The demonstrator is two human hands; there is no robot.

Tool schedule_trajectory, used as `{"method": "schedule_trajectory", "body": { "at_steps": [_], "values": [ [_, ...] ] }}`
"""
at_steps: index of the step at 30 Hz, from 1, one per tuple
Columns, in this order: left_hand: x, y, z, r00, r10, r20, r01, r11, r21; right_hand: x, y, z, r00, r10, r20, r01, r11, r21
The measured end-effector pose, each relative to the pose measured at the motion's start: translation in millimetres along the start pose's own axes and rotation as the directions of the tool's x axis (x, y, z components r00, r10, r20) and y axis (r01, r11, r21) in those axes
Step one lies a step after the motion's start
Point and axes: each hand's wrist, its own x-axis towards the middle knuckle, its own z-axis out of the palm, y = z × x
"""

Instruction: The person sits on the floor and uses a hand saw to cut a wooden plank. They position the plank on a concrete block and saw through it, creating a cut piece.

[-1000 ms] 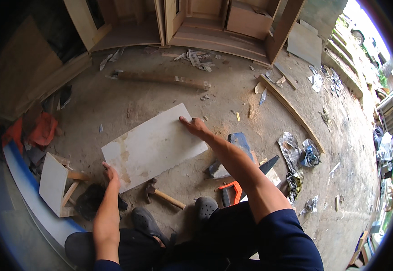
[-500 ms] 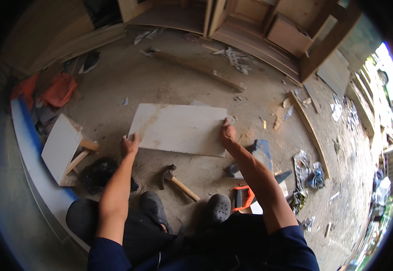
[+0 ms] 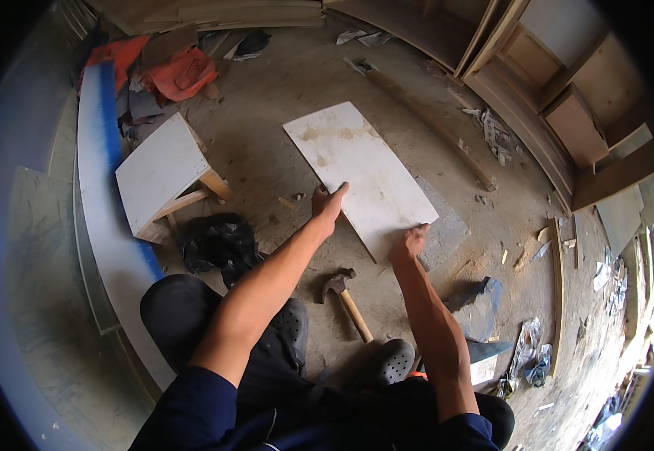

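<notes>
At left, a white-topped stool (image 3: 160,177) sits near a black bag (image 3: 220,239). Your left hand (image 3: 329,208) grasps the left edge of a stained white board (image 3: 368,165), mid-scene, slanting far left to near right. A hammer (image 3: 349,304) lies nearer you. Your right hand (image 3: 409,243) grips the board's near end. Far right stands a cabinet (image 3: 526,139).

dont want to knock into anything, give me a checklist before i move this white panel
1. Left hand gripping the white panel by its long edge: ok, thumb on top.
2. Right hand gripping the near end: cannot tell, fingers partly hidden.
3. Hammer apart from the panel: ok, a gap shows between.
4. White-topped wooden piece apart from the panel: ok, off to its left.
5. Top face clean: not ok, brown stains toward the far end.
</notes>
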Motion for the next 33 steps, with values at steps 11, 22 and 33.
{"method": "schedule_trajectory", "body": {
  "at_steps": [11,22,33],
  "values": [
    [80.2,-72.9,-3.9,0.996,-0.031,-0.078,0.019,0.988,-0.152,-23.6,-16.4,0.4,0.966,-0.073,0.247,0.204,0.802,-0.561],
    [234.0,-97.1,-67.9,0.972,-0.131,0.197,0.201,0.898,-0.393,9.3,-64.4,-9.6,0.742,0.172,0.648,0.348,0.728,-0.591],
    [236.2,-58.2,-5.4,0.896,0.218,-0.387,-0.100,0.948,0.302,119.1,-96.2,-109.7,0.860,-0.347,0.373,0.506,0.486,-0.713]
  ]
}}
